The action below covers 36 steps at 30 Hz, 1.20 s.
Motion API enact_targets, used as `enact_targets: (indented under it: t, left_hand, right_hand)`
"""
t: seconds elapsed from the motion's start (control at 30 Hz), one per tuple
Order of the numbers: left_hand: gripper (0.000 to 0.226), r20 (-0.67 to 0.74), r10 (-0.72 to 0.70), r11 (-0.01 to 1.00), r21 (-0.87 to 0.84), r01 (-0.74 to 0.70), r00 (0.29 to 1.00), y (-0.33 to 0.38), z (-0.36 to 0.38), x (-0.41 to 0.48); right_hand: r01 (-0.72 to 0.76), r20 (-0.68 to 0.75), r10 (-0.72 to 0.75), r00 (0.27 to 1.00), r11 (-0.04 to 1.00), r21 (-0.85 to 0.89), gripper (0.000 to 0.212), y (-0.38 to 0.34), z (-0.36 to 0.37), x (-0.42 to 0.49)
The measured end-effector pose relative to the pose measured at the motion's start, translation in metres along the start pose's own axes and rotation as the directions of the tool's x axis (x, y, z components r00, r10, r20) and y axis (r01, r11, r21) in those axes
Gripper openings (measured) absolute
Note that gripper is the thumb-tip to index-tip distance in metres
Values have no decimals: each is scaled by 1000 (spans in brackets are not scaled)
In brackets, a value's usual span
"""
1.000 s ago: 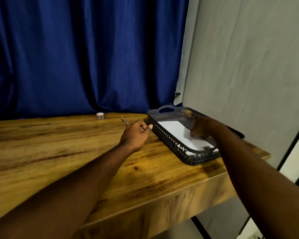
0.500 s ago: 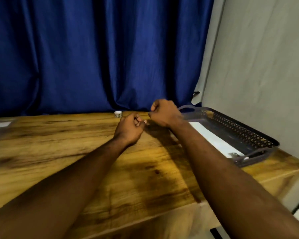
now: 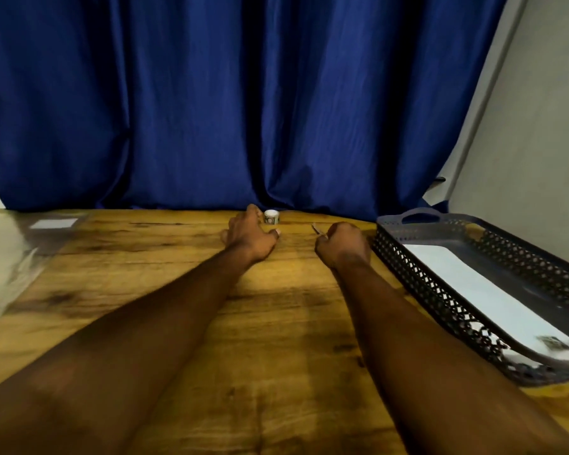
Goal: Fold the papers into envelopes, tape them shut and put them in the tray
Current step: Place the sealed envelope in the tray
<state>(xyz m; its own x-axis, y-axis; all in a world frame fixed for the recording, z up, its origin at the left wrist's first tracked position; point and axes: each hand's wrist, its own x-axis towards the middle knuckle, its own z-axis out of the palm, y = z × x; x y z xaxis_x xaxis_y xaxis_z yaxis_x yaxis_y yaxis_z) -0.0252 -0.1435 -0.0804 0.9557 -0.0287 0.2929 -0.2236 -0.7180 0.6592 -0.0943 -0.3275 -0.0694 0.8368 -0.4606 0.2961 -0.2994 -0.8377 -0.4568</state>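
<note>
Wood with a warm brown grain made up the bench (image 3: pixel 276 323), which ran across the whole view and ended at a blue curtain (image 3: pixel 243 93) hanging in deep folds behind it. A pale grey wall (image 3: pixel 539 126) stood to the right of the curtain. On the right side of the bench sat a dark tray (image 3: pixel 421 284) with perforated walls and a loop handle at its far end. A flat white sheet (image 3: pixel 480 290) lay inside it, reaching most of its length, with a small dark mark near its close end. A white paper (image 3: pixel 55 223) lay flat at the far left of the bench, blurred, in a glossy patch of the surface. A small tape roll (image 3: pixel 271 217) stood at the far edge near the curtain, about midway across. The left hand (image 3: pixel 250 238) was stretched out with its fingers loosely spread and nothing in its grasp. Its forefinger was just beside the roll, though whether it touched could not be told. The right hand (image 3: pixel 342 244) hovered between the roll and the tray, clenched into a fist around a thin tool (image 3: pixel 316 228) whose tip stuck out toward the curtain. Both bare forearms reached in from the near edge, well apart.
</note>
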Motion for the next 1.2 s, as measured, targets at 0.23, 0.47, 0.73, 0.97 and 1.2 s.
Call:
enact_targets:
  t: [0.23,0.47,0.73,0.97,1.2]
  left_hand:
    - [28,-12,-123,991,-55,122,992,29,23,38]
    - [6,-63,-37,999,-18,36,997,55,55,18]
    - [38,-50,-18,997,-76,14,999,70,63,-5]
    - [50,-25,21,996,-90,-23,999,65,61,-10]
    - [68,6,40,978,-206,-38,999,53,53,-17]
  right_hand:
    - [32,-25,-30,999,997,73,16,5,15,13]
    - [42,-46,-36,998,991,124,20,5,18,19]
    - [19,-53,-11,999,986,166,23,11,18,20]
    - [2,-53,11,999,973,229,24,13,18,20]
    - [16,-118,21,993,952,305,19,11,8,9]
